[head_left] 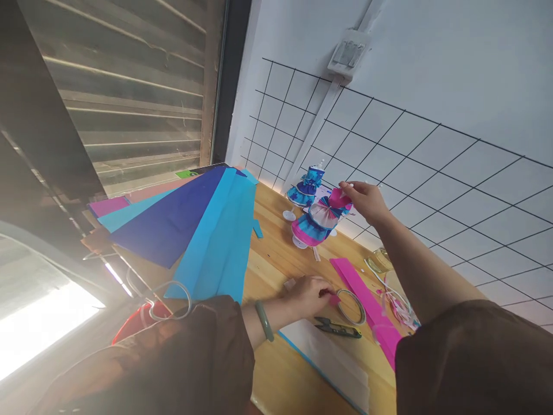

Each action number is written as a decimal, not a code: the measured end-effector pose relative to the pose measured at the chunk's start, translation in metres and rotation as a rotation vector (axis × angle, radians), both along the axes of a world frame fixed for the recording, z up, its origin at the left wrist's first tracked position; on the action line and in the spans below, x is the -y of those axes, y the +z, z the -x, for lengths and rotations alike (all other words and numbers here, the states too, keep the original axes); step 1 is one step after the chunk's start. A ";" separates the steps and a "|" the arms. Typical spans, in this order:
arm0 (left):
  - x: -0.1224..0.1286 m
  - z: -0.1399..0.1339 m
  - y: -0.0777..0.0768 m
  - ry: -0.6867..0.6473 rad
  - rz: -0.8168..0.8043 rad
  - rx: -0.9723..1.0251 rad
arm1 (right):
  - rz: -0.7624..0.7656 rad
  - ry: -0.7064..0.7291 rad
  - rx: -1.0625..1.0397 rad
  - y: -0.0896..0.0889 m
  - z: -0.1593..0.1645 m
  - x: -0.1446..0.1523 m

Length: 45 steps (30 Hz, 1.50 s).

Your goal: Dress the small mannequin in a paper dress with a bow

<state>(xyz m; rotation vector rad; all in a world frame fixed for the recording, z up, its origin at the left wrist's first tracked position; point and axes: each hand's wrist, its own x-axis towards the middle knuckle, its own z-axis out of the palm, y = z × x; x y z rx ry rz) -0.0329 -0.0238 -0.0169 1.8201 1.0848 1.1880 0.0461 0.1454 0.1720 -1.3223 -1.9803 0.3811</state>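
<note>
My right hand [367, 202], thumb and fingers pinched together, grips the pink bodice of a small paper dress [319, 222] on a white stand. The dress has a white, blue and pink layered skirt and a pleated bow. Low over the table, my left hand [309, 297] is closed on a small pink paper scrap [335, 300]. Just right of that scrap lies a roll of tape [363, 316]. Below the hand are a dark cutter with yellow marks [339, 328] and a pale sheet with a blue edge [324, 357]. A long pink paper strip [356, 282] runs alongside.
A second small dress, blue [305, 193], stands behind the first. Large blue paper sheets [216, 242] spread across the table's left side, with a red container [140, 323] below them. Clear tape and scraps [395, 302] lie at right. A black wire grid [389, 132] covers the wall.
</note>
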 end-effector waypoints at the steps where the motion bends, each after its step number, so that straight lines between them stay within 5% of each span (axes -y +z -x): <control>1: 0.000 0.001 0.001 0.015 0.013 0.009 | 0.003 0.003 0.002 0.000 0.000 0.002; 9: -0.017 -0.002 -0.014 0.088 0.147 0.115 | -0.022 0.064 0.038 -0.003 -0.003 0.013; 16: -0.023 -0.006 -0.024 0.102 0.127 0.146 | -0.084 -0.030 -0.063 0.002 -0.003 0.014; 33: -0.025 -0.004 -0.022 0.147 0.171 0.174 | -0.043 0.021 -0.217 -0.010 -0.008 -0.007; 45: -0.030 0.008 -0.017 0.201 0.173 0.199 | -0.087 -0.016 -0.292 -0.015 -0.026 0.029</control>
